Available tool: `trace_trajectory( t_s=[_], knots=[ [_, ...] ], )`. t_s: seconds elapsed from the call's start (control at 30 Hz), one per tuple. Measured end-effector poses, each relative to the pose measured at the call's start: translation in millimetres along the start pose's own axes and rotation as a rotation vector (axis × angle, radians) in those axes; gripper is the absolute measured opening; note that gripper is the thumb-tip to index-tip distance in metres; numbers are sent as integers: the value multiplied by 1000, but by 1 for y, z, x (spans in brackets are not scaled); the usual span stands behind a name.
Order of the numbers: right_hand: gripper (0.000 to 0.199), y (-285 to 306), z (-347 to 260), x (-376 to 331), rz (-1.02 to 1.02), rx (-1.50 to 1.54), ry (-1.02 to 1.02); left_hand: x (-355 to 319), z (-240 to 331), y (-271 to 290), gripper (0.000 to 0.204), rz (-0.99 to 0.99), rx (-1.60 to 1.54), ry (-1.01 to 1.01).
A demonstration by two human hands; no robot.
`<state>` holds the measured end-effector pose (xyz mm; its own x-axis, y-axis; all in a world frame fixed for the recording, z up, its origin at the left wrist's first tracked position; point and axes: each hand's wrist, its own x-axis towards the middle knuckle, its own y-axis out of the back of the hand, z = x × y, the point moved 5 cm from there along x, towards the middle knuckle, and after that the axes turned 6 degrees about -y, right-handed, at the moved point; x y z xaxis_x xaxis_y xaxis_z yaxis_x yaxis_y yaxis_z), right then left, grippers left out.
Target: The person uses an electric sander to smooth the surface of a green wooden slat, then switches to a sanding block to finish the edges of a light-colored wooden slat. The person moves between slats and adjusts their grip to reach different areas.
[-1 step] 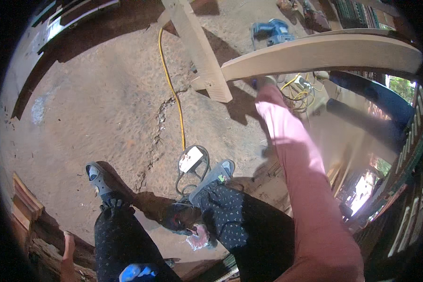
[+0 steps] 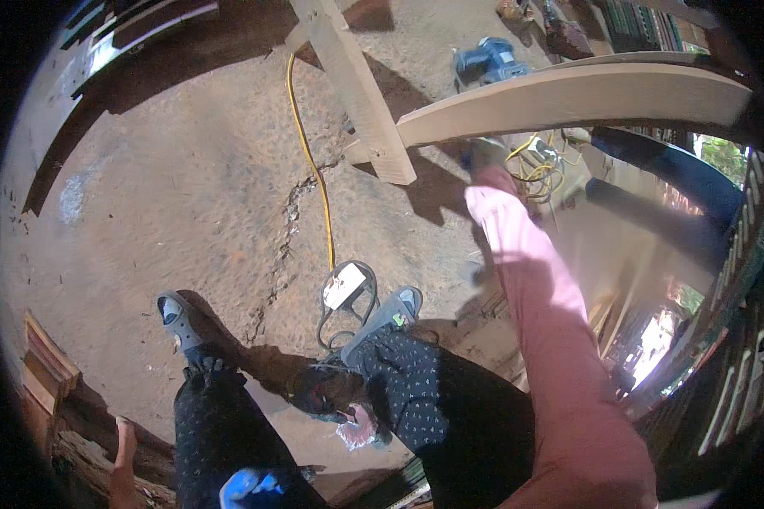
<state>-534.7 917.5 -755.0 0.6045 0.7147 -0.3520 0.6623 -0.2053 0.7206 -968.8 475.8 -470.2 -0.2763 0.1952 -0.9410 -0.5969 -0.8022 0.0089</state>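
Sandy, cracked concrete floor (image 2: 187,195) stretches below me, crossed by a yellow cable (image 2: 310,161). My right hand (image 2: 484,154), at the end of a pink sleeve (image 2: 543,314), reaches up to the near end of a long pale plank (image 2: 569,97); blur hides whether that grip is spread or pressed together on the wood. My left hand (image 2: 126,462) hangs low at the frame's edge, fingers loosely spread, holding nothing. A blue power tool (image 2: 488,61) lies beyond the plank.

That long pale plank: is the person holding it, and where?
Right hand reaches the plank at its near end, underneath; the grip itself is too blurred to tell. Left hand holds nothing visible.
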Motion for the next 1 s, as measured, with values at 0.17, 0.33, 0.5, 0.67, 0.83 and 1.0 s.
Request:
trace_trajectory(
  t_s=[0.17, 0.33, 0.5, 0.67, 0.83, 1.0],
  knots=[
    [26, 131, -33, -56, 89, 452, -123, -22, 4, 18, 31, -72, -296, 13],
    [26, 217, -64, -125, 127, 586, -20, -32, 21, 4, 46, -380, 177, -217],
    [26, 271, -66, -248, 29, 385, 104, -31, 12, -7, 45, -521, 132, -178],
    [20, 262, -132, -473, -291, 237, -279, -26, -43, 28, 44, -650, 454, -567],
    [28, 302, -200, -622, -728, -198, -183, -79, -29, 32, 70, -587, -42, 266],
    [33, 342, -291, -659, -1035, -269, 358, -207, 105, 12, 74, -642, 150, -551]
  ],
)
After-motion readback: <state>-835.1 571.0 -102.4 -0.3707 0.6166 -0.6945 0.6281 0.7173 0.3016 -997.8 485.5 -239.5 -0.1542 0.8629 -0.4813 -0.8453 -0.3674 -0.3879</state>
